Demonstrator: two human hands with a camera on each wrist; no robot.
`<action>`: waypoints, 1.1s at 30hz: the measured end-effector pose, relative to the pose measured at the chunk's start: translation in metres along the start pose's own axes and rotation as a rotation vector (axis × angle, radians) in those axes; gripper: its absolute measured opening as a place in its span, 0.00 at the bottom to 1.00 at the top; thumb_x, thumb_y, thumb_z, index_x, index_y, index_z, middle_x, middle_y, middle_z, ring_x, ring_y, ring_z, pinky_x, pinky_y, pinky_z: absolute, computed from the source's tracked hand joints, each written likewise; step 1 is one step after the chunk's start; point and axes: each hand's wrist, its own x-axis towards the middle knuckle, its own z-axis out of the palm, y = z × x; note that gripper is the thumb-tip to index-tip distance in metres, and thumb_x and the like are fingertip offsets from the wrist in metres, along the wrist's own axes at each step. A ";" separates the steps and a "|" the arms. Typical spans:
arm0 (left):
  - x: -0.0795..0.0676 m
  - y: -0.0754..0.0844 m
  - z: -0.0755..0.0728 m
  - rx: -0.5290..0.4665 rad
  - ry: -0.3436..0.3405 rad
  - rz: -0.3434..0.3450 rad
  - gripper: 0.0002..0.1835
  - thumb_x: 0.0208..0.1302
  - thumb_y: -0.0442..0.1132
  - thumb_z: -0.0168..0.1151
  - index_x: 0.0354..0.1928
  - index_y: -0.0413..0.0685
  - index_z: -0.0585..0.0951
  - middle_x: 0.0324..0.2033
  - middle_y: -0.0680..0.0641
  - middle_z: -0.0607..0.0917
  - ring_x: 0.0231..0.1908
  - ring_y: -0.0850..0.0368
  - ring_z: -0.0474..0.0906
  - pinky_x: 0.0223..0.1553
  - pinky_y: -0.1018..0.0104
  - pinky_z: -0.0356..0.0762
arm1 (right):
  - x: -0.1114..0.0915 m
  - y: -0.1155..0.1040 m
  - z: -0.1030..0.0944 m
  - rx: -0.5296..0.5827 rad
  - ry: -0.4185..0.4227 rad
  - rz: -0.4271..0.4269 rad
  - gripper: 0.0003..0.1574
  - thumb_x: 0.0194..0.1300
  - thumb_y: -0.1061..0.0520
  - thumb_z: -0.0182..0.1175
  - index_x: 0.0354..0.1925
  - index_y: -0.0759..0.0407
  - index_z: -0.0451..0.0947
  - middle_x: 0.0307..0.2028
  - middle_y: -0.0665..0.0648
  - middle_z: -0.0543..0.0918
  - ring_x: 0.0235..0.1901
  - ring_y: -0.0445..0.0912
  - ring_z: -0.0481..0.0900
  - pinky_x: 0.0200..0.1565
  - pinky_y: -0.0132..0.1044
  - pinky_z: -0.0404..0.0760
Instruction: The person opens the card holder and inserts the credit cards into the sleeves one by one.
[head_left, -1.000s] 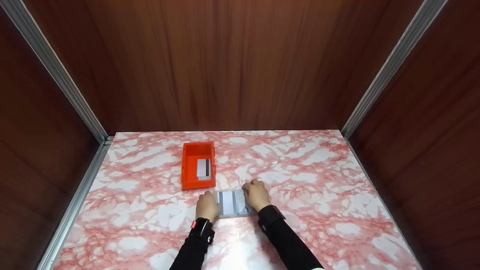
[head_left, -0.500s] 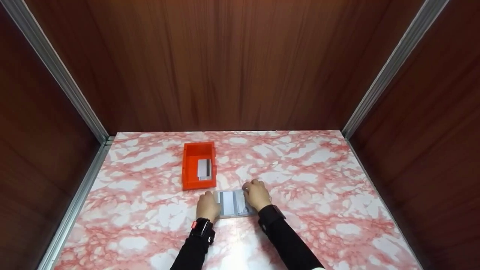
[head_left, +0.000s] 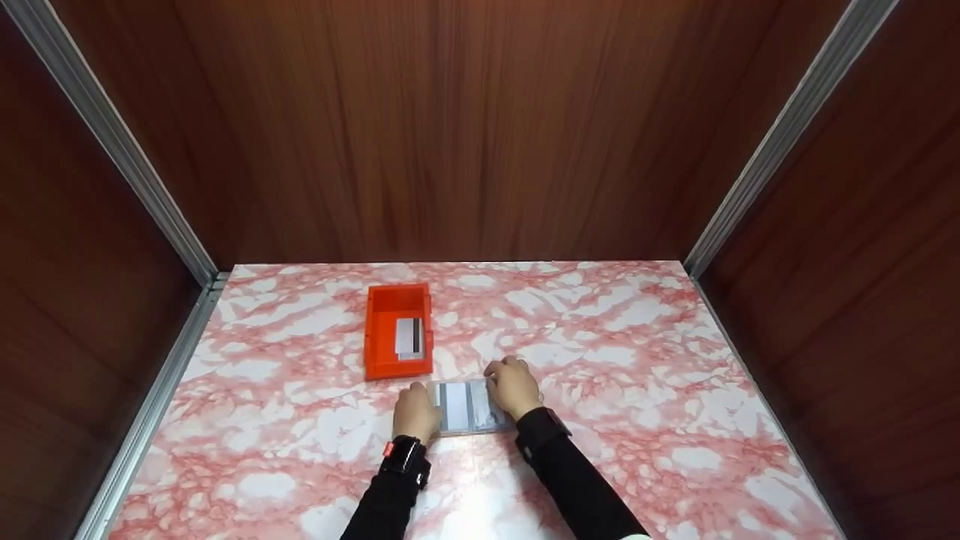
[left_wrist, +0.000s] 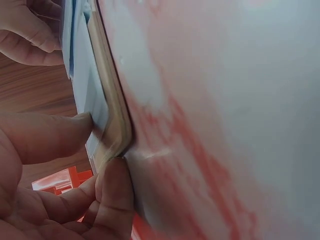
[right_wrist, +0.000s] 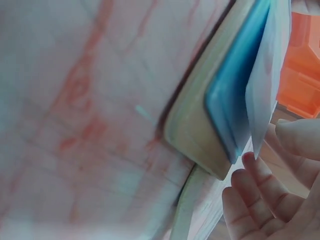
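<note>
An open card holder [head_left: 471, 429] with clear plastic sleeves lies flat on the table between my hands. Its cover [left_wrist: 115, 115] is beige, and a white card [head_left: 456, 405] shows in the left-hand page. My left hand [head_left: 415, 414] grips the left end, thumb on the inner face and fingers at the cover's edge. At the right end, my right hand [head_left: 514, 388] has thumb and fingertips at the edge of a loose, pale sleeve page [right_wrist: 262, 85]. Blue-tinted sleeves [right_wrist: 235, 90] sit beneath that page. A beige strap [right_wrist: 187, 202] sticks out from under the cover.
An orange bin [head_left: 380, 369] stands just behind the card holder, to the left. Inside it lie white cards [head_left: 405, 336], the top one with a dark stripe. Brown wood-grain panels [head_left: 480, 150] enclose the red-and-white marbled table [head_left: 637, 337] at the back and sides.
</note>
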 end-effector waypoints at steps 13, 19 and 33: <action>-0.001 0.000 -0.001 -0.012 -0.020 -0.010 0.17 0.46 0.29 0.66 0.40 0.27 0.75 0.33 0.33 0.78 0.37 0.34 0.79 0.43 0.44 0.77 | 0.003 -0.009 -0.004 0.049 0.021 0.023 0.05 0.62 0.62 0.64 0.37 0.62 0.83 0.34 0.59 0.79 0.37 0.57 0.79 0.39 0.49 0.79; 0.001 -0.003 0.000 -0.012 -0.024 -0.011 0.17 0.47 0.30 0.66 0.39 0.28 0.75 0.32 0.33 0.79 0.37 0.34 0.79 0.43 0.44 0.77 | 0.003 -0.013 -0.005 0.113 0.040 0.005 0.09 0.62 0.64 0.65 0.41 0.66 0.81 0.35 0.62 0.78 0.33 0.56 0.80 0.41 0.49 0.79; 0.006 -0.011 -0.001 -0.067 -0.030 0.000 0.15 0.47 0.31 0.71 0.35 0.32 0.76 0.29 0.37 0.80 0.35 0.37 0.79 0.41 0.45 0.76 | 0.003 -0.032 -0.006 0.172 0.036 -0.024 0.14 0.66 0.66 0.58 0.48 0.73 0.76 0.27 0.57 0.77 0.28 0.51 0.77 0.35 0.45 0.77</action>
